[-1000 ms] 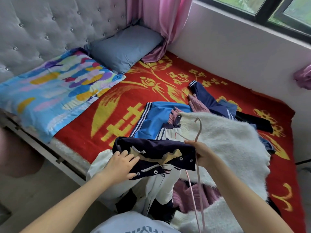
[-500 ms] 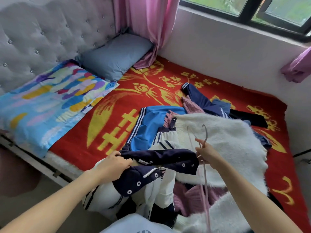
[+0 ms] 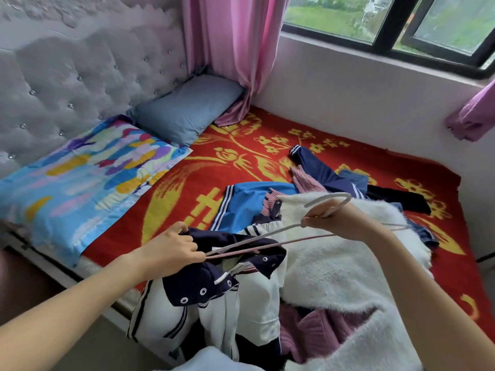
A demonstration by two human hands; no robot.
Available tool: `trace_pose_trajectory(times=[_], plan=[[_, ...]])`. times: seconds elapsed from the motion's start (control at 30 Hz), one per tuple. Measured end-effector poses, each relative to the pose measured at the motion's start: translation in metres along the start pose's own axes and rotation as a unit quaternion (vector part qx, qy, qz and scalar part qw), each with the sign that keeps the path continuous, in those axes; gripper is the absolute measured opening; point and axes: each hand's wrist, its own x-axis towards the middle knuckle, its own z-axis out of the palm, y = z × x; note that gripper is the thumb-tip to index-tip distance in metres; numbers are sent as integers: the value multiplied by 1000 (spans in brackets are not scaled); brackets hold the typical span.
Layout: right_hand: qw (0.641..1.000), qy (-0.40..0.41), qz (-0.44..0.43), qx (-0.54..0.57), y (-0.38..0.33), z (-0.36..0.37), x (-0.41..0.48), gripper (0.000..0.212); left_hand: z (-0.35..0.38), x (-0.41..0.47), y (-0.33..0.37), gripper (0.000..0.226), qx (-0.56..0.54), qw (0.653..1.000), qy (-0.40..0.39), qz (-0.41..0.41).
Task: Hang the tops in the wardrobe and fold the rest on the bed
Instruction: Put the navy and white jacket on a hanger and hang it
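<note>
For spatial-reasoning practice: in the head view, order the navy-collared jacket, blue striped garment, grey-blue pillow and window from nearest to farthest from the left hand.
From the left hand:
1. Navy-collared jacket: gripped at its collar, at the bed's near edge.
2. Blue striped garment: just beyond, mid-bed.
3. Grey-blue pillow: farther back, by the headboard.
4. Window: farthest, upper right.

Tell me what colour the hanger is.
Pale pink hanger, whitish at the hook; the head view shows it best.

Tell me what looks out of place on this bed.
The hem of the pink curtain spills onto the red blanket beside the grey-blue pillow; the fluffy white sweater, blue garment and navy garment lie in a tangled heap.
</note>
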Motion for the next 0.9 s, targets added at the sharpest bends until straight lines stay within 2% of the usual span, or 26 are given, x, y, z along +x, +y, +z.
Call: trace_pose_trajectory(times=[0.1, 0.2, 0.33, 0.43, 0.47, 0.5, 0.57, 0.63, 0.67, 0.77, 0.9], plan=[[999, 0, -45, -17, -22, 5, 2, 21, -8, 5, 8, 33, -11, 999, 45, 17], [994, -5, -88, 61, -38, 28, 24, 28, -20, 15, 14, 33, -16, 992, 124, 28], [994, -27, -88, 55, -54, 81, 48, 38, -43, 28, 19, 27, -7, 975, 220, 30], [979, 40, -47, 196, -54, 98, 54, 48, -44, 30, 25, 14, -12, 967, 254, -31], [964, 75, -31, 255, -50, 99, 56, 47, -38, 27, 26, 10, -25, 965, 249, -82], [950, 100, -19, 296, -49, 100, 58, 44, -33, 21, 25, 19, -31, 963, 221, -151], [935, 121, -5, 334, -47, 99, 58, 39, -24, 9, 22, 53, -84, 949, 104, -286], [925, 121, 2, 360, -48, 99, 55, 37, -18, 2, 14, 78, -147, 929, 23, -338], [920, 120, 5, 374, -48, 100, 54, 36, -15, 0, 13, 76, -147, 931, 49, -331], [911, 132, 5, 390, -55, 98, 50, 35, -9, -2, 7, 43, -151, 932, 140, -299], [898, 174, -30, 402, -60, 80, 43, 48, -25, -3, -4, 40, -185, 929, 204, -248]])
